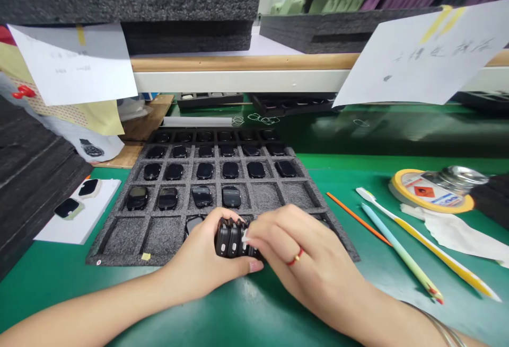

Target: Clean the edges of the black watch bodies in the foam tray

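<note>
My left hand [207,251] is wrapped round a row of several black smartwatch cases [228,242], held on edge side by side with their side buttons facing me. My right hand [302,262] is closed in a pinch at the right end of that row. Between its fingertips shows a small white bit, perhaps cloth [245,237], touching the cases. Behind both hands lies a grey foam tray [260,196] with black smartwatch cases in many of its compartments. My hands cover part of its front row.
On the right lie an orange stick [358,219], a light blue-green pen [401,254], a toothbrush [429,243], a yellow tape roll [397,190] round a metal-topped container, and a white cloth [465,236]. Two watches rest on a white block [85,225] at left. A shelf edge [238,79] spans above.
</note>
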The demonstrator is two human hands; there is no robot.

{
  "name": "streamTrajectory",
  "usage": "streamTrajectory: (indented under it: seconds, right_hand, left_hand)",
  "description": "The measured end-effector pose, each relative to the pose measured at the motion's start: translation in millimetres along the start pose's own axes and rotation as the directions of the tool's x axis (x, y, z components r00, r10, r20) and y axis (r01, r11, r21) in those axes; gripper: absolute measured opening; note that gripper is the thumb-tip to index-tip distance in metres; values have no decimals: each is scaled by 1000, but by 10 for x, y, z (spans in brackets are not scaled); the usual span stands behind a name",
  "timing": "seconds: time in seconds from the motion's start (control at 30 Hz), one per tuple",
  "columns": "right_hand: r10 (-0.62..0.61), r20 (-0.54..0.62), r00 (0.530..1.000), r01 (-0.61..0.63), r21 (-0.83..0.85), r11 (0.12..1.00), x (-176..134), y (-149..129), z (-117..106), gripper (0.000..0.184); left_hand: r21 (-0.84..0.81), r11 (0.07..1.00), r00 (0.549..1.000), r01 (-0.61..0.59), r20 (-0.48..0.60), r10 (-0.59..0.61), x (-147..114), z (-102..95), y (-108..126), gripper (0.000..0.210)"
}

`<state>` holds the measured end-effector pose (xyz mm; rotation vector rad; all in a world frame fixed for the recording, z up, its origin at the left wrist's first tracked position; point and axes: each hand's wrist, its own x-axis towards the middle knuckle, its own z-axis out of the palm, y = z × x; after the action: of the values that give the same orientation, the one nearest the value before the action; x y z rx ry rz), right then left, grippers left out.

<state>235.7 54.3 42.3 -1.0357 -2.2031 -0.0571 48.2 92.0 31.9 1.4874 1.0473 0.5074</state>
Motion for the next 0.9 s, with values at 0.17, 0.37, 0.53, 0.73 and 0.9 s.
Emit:
streamTrajectory:
  seconds: [0.17, 0.37, 0.53, 0.73, 0.9]
  right_hand:
    - [-9, 45, 999, 10, -3, 1000, 26, -18, 0, 11]
    - [103, -81, 991, -97, 79, 992, 110, 185, 15, 11]
    - [133, -72, 988, -110, 269, 957, 156, 69, 0, 11]
    - [63, -11, 998, -61, 129, 990, 210, -64, 74, 14]
    - [51, -38, 998, -44, 157, 987, 162, -120, 81, 8]
  left_hand:
    - [-26, 999, 1000, 19, -4, -20, 20, -7, -3, 51]
    - [21, 1000, 1000, -5, 4, 4, -5, -21, 19, 55]
    - [56, 998, 1000, -11, 20, 10, -20, -33, 4, 60]
    - [-15, 997, 995, -76, 66, 77, -44, -15, 1, 55]
    - [-40, 996, 991, -81, 100, 85, -55, -23, 7, 52]
